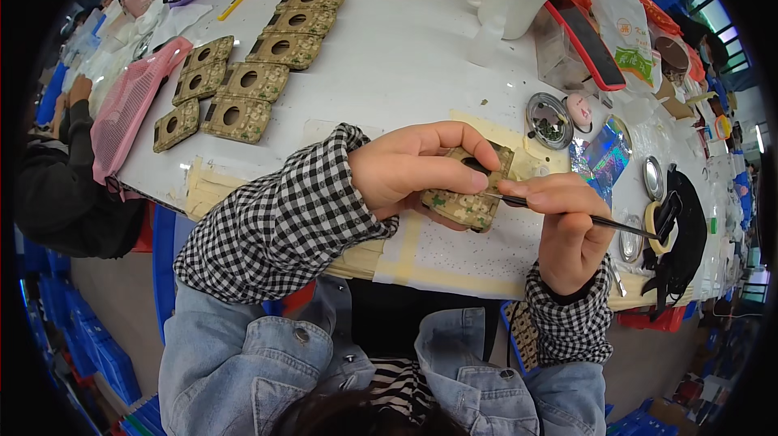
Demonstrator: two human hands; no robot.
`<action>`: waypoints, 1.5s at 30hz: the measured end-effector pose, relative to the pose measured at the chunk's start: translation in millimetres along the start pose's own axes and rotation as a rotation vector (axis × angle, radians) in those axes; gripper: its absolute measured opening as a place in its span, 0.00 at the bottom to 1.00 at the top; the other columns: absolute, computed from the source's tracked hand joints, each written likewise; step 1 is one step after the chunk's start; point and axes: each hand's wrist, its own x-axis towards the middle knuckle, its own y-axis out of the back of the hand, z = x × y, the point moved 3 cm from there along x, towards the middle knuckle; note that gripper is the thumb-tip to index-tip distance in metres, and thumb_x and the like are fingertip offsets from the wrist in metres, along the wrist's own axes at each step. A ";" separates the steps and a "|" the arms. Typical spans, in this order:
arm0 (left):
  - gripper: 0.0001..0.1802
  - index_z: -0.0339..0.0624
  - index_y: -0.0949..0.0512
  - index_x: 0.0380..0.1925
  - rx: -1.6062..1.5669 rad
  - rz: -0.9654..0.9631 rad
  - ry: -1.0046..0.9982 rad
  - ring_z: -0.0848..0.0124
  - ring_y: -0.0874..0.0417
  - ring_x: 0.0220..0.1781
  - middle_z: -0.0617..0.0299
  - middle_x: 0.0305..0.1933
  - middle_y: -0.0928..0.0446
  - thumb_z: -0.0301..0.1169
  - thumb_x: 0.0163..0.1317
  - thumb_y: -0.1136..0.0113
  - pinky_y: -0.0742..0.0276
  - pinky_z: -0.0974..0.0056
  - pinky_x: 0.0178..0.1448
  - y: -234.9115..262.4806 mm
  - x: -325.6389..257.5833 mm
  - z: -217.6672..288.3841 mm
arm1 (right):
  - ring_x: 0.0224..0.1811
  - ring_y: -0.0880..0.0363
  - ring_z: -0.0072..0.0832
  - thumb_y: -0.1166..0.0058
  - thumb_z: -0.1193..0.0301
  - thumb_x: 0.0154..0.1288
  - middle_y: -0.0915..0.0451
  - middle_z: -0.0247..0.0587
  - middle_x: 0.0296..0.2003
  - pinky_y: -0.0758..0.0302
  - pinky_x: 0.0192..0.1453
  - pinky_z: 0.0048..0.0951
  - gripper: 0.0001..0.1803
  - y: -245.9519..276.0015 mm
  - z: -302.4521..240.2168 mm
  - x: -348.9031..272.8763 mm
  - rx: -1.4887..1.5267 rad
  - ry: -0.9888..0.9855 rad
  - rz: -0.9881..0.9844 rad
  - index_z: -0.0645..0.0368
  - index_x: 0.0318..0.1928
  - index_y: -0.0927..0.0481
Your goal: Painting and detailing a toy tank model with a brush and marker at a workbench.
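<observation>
My left hand (413,167) grips a camouflage-patterned housing (462,207) with a round hole, thumb on its face and fingers behind it. In my right hand (571,229) is a slim dark tool (601,223) that looks like tweezers. Its tip meets the housing beside my left thumb; any small part there is too tiny to make out. Under both hands lies a white sheet (438,256) with tiny dark specks, edged with yellowish tape. Further left, several matching camouflage housings (248,79) rest in rows on the white table (389,63).
A round metal dish (550,121) with small bits stands right of my hands, near a holographic packet (606,156). Beyond are a phone with a red edge (585,45) and a white mug (517,0). A pink mesh basket (136,108) sits left, beside another person's dark sleeve (69,168).
</observation>
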 end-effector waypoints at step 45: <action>0.14 0.37 0.34 0.47 0.001 -0.010 0.000 0.62 0.19 0.44 0.52 0.48 0.28 0.26 0.62 0.48 0.20 0.57 0.50 0.0 0.4 -0.8 | 0.42 0.19 0.35 0.57 0.58 0.71 0.17 0.49 0.37 0.25 0.47 0.31 0.21 -0.8 0.2 -1.3 -0.006 0.003 -0.007 0.66 0.37 0.20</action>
